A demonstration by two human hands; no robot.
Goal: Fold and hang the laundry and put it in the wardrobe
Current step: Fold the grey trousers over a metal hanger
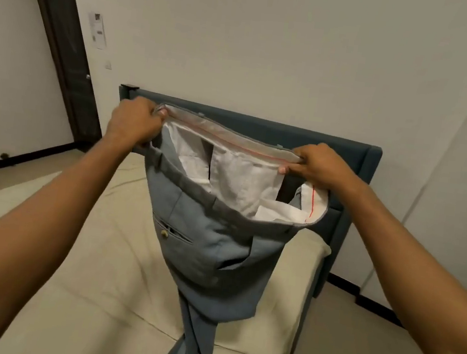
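Blue-grey trousers [213, 239] hang by the waistband above the bed [73, 275], the white lining [240, 180] turned toward the viewer and one buttoned back pocket [171, 229] facing out. The legs trail down onto the bed's beige sheet [117, 251] and run past its near edge. The left hand [134, 123] grips one end of the waistband in a closed fist; the right hand [320, 164] pinches the other end between thumb and curled fingers. Both arms are extended, so the band is stretched nearly taut between them.

The step in hand appears to be aligning the garment before folding. To do it well, the two waistband ends should be kept level and the side seams brought together, so that the legs fall one upon the other without twist; a gentle shake would likely free the crumpled pocket bags and the fold at the seat.

Count: one pair of trousers, two hands, one bed, one blue headboard [333, 145] behind the trousers, one pillow [306, 244] at the head of the bed, one dark door [63, 47] beyond the bed on the left-hand side. No hanger or wardrobe is visible.
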